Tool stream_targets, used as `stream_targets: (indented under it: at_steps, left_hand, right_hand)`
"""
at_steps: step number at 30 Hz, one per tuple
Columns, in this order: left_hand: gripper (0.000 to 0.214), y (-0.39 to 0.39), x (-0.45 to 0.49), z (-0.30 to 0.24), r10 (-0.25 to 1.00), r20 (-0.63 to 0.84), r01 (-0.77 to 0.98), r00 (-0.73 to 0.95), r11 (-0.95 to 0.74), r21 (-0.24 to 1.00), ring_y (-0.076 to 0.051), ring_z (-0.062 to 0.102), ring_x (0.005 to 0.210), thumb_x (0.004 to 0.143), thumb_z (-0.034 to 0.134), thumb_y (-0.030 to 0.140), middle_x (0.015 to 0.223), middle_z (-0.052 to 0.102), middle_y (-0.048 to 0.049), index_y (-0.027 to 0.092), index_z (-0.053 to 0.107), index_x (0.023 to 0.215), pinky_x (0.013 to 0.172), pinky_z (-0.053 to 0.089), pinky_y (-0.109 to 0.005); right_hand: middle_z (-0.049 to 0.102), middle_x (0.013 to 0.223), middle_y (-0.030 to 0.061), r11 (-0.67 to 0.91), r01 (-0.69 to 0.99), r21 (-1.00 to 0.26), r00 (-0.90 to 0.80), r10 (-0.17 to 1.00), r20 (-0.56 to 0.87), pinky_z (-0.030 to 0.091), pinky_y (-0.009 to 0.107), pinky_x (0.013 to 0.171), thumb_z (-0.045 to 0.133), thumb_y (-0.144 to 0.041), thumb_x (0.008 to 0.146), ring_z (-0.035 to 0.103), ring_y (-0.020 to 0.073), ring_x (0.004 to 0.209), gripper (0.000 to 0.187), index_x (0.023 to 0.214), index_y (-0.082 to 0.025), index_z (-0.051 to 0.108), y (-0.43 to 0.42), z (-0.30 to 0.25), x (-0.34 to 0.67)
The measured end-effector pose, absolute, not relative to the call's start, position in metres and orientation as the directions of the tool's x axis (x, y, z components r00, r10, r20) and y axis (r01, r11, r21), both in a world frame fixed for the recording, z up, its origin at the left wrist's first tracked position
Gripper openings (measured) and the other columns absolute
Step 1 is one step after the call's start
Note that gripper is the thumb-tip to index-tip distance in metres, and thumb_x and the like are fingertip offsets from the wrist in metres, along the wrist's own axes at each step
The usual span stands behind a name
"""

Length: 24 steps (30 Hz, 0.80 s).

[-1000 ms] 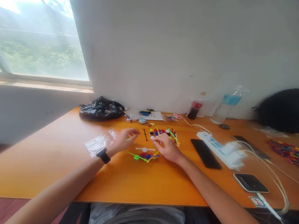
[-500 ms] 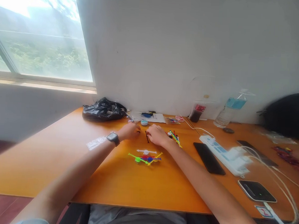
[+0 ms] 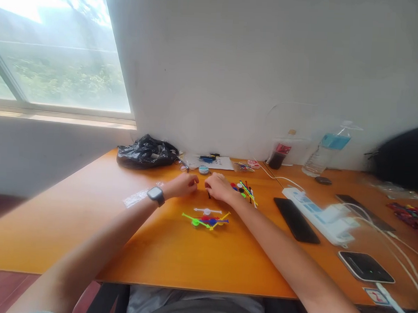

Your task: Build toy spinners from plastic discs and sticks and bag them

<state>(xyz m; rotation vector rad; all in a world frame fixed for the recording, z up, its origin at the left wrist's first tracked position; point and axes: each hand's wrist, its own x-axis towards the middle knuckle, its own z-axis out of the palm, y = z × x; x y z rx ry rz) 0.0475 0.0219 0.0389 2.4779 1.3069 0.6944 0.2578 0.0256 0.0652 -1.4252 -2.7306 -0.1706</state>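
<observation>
My left hand (image 3: 183, 185) is over the table's far middle, its fingers curled inward; whether they hold something small is hidden. Facing it, my right hand (image 3: 218, 187) is closed on a black plastic arrow (image 3: 209, 195), of which only a short dark end shows below the fingers. Nearer to me lies a group of plastic arrow spinners: a white one (image 3: 207, 211), a green one (image 3: 195, 222), a blue one (image 3: 212, 220), and red and yellow ones partly overlapped. Right of my right wrist lie loose arrows (image 3: 249, 192) and small round discs (image 3: 240, 186) in several colours.
A black plastic bag (image 3: 146, 152), a small round tin (image 3: 203, 170) and white paper (image 3: 222, 163) lie along the wall. Clear film (image 3: 136, 198) is by my left wrist. Rightward are a phone (image 3: 296, 220), a power strip (image 3: 318, 216), cables, two bottles and a charging device (image 3: 366, 266).
My right hand has closed over the black arrow, which showed more fully before. My left hand's fingers have curled in more. The view has shifted slightly.
</observation>
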Motion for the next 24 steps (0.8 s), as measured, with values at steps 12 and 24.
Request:
stream_targets:
  at_steps: [12, 24]
  left_hand:
    - [0.023, -0.033, 0.062, 0.062, 0.791, 0.305, 0.651, 0.531, -0.611, 0.451, -0.013, 0.054, 0.061, 0.092, 0.050, 0.021, 0.074, 0.067, -0.0009, 0.019, 0.073, 0.093, 0.060, 0.036, -0.025]
    - [0.026, -0.050, 0.048, 0.059, 0.686, 0.178, 0.565, 0.705, -0.696, 0.444, -0.011, 0.050, 0.057, 0.088, 0.071, 0.042, 0.071, 0.069, -0.0032, 0.019, 0.079, 0.079, 0.054, 0.031, -0.024]
  right_hand:
    - [0.075, 0.092, 0.0112, 0.585, 0.810, 0.033, -0.584, 0.801, 0.131, 0.043, 0.031, 0.082, 0.063, -0.020, 0.096, 0.066, 0.0257, 0.099, 0.017, 0.088, -0.019, 0.078, 0.030, 0.065, 0.256]
    - [0.075, 0.089, 0.0049, 0.678, 0.699, -0.227, -0.559, 0.716, 0.419, 0.041, 0.033, 0.080, 0.066, -0.019, 0.096, 0.061, 0.0228, 0.090, 0.010, 0.088, -0.021, 0.073, -0.002, 0.073, 0.323]
